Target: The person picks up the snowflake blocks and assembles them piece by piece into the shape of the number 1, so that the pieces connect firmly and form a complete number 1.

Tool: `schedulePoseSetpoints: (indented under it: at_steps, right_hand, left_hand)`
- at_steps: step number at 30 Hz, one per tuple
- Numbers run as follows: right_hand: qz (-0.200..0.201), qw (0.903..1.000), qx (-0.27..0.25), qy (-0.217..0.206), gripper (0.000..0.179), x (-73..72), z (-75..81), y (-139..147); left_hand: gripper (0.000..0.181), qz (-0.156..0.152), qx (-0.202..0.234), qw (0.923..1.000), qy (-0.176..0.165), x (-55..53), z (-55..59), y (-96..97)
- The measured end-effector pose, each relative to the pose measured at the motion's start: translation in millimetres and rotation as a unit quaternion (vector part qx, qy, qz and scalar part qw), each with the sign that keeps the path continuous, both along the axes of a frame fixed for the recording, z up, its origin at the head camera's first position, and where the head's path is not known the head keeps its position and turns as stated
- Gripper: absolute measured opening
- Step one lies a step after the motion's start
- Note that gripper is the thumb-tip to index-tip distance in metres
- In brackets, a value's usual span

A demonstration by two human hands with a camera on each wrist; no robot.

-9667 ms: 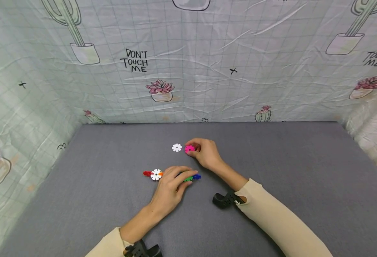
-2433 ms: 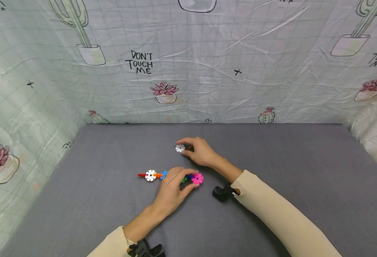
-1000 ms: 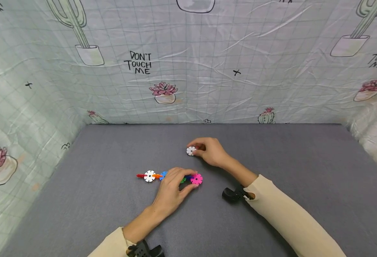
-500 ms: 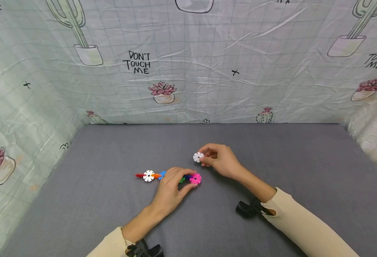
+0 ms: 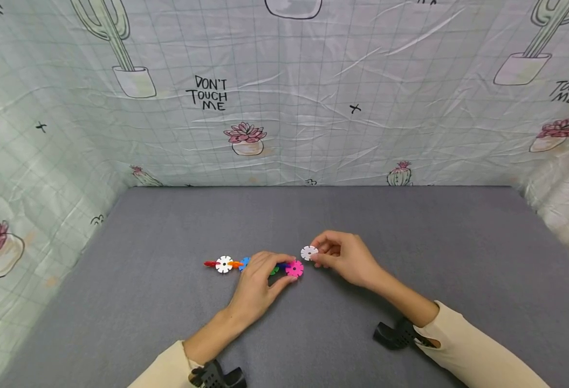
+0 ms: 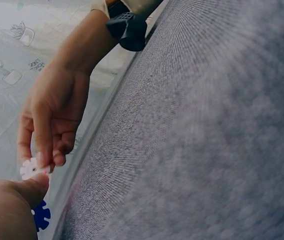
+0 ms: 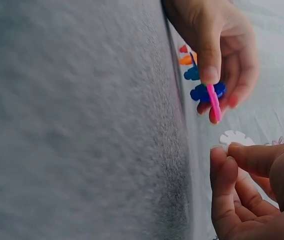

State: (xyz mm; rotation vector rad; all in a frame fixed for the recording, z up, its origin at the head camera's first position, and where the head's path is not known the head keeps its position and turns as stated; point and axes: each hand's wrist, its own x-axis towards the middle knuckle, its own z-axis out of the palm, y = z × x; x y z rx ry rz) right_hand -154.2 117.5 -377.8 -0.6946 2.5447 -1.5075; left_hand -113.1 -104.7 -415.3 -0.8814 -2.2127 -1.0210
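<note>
A chain of interlocking notched plastic discs runs left to right in the head view: a red disc (image 5: 210,264), a white disc (image 5: 224,264), an orange disc (image 5: 234,264), a blue disc (image 5: 244,263), then green, dark blue and, at the right end, a pink disc (image 5: 295,269). My left hand (image 5: 252,285) covers the chain's middle and pinches the pink disc between thumb and fingers. With thumb and fingertips, my right hand (image 5: 352,261) holds a loose white notched disc (image 5: 308,253), just right of the pink one. Edge-on, the pink disc (image 7: 214,102) shows in the right wrist view.
A grey cloth-covered table (image 5: 168,312) lies under both hands. Behind it and at the sides hangs a pale curtain (image 5: 294,81) printed with cacti. Black wrist cameras (image 5: 395,335) sit on both wrists.
Earlier my right hand held the pink disc, now at the chain's end. It has since lifted the loose white disc off the table and brought it right and nearer, beside the pink one.
</note>
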Motion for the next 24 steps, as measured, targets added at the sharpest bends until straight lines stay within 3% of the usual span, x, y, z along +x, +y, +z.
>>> schedulePoseSetpoints:
  at_steps: [10, 24]
  right_hand:
    - [0.017, 0.9997, 0.017, -0.002, 0.010, 18.8, -3.5, 11]
    - [0.012, 0.9997, -0.008, 0.017, 0.011, 28.3, -9.6, 3]
  left_hand:
    - [0.037, 0.000, 0.000, 1.0000, 0.001, -0.3, -0.1, -0.6]
    - [0.036, 0.002, 0.000, 1.0000, -0.001, -0.4, -1.3, -0.9]
